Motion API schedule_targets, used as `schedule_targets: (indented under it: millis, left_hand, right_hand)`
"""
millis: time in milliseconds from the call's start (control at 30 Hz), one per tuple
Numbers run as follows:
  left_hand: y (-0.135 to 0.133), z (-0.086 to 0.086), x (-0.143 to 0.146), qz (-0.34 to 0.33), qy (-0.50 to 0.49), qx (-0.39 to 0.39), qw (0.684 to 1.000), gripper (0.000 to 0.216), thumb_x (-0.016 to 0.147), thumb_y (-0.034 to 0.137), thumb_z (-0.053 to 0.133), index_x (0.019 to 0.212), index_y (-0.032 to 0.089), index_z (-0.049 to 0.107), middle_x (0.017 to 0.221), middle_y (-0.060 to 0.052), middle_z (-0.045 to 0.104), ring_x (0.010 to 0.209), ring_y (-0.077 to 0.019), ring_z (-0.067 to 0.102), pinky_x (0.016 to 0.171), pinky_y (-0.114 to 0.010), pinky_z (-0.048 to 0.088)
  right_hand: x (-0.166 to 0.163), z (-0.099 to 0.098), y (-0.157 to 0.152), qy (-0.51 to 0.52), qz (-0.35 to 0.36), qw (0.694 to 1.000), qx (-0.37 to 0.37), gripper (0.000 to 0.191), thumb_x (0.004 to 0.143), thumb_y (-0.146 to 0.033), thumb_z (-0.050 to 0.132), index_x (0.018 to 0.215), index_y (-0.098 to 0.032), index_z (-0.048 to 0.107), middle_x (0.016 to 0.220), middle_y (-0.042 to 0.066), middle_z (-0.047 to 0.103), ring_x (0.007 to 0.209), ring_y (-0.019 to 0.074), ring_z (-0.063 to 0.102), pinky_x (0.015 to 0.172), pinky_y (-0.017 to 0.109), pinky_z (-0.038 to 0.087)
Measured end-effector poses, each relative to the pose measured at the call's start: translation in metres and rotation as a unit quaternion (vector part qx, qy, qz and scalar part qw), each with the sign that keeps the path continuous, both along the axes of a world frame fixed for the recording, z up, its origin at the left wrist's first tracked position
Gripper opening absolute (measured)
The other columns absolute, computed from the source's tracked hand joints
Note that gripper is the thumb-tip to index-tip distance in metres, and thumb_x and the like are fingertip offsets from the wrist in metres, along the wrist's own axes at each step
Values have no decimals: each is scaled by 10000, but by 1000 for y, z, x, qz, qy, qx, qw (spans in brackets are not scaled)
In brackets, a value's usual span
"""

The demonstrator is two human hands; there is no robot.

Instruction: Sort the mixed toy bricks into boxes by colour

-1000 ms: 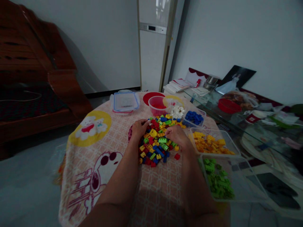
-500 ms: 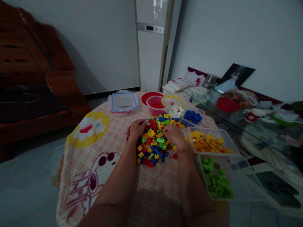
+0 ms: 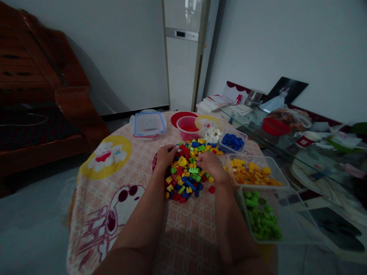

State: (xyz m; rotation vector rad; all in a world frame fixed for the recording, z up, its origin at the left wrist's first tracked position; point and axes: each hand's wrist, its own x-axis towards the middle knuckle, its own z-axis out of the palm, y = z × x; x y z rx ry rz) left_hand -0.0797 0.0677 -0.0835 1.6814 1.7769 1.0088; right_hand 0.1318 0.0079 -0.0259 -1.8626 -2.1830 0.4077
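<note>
A heap of mixed toy bricks (image 3: pixel 187 172) in red, yellow, blue and green lies on a round table under a patterned cloth (image 3: pixel 114 191). My left hand (image 3: pixel 164 156) rests on the heap's left edge, fingers curled into the bricks. My right hand (image 3: pixel 210 164) lies on the heap's right side, fingers bent down among the pieces. What either hand grips is hidden. A lone red brick (image 3: pixel 211 189) sits just below my right wrist.
Clear tubs stand to the right: green bricks (image 3: pixel 262 219), yellow bricks (image 3: pixel 252 172), blue bricks (image 3: pixel 233 141), white bricks (image 3: pixel 213 134), and a red bowl (image 3: pixel 187 128). A lidded box (image 3: pixel 148 123) sits at the back left. A cluttered glass table (image 3: pixel 301 145) adjoins on the right.
Both hands stay on the heap with only slight finger shifts. The view has drifted a little, so everything sits slightly further left and higher.
</note>
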Motion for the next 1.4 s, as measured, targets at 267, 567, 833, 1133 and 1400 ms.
schedule_targets:
  millis: [267,567,833,1133,1400]
  left_hand:
    - [0,0,0,-5,0,11,1000,374,899,441,569,1026,187,812,1020,-80,808,944,-233,727,832,-289,504]
    - [-1,1,1,0,3,17,1000,364,897,440,567,1037,207,809,1066,-70,807,984,-236,722,881,-300,508]
    - [-1,2,1,0,6,6,1000,379,904,439,567,1064,195,810,1081,-75,804,954,-230,726,867,-292,511]
    - [0,-1,-1,-4,-2,12,1000,386,904,439,568,1079,192,808,1068,-84,805,944,-234,730,878,-308,518]
    - [0,-1,-1,-2,-4,6,1000,369,898,432,570,1079,216,807,1073,-72,806,946,-228,725,865,-301,520]
  right_hand:
    - [23,-14,18,389,-209,891,108,256,740,-306,655,925,-149,738,649,3,684,515,168,623,530,280,517]
    - [52,-31,29,477,-320,776,262,489,775,-327,561,1195,-108,683,1004,123,764,857,209,738,726,318,620]
    - [24,-16,20,351,-176,915,89,360,814,-324,541,1013,-145,782,733,43,754,582,184,675,595,284,551]
    - [12,-7,7,10,-99,994,51,268,905,-232,610,1094,-224,801,1169,97,776,1122,228,695,959,302,480]
    - [8,-8,7,-41,-109,993,35,212,892,-249,620,992,-224,805,1080,102,781,1095,237,693,892,300,478]
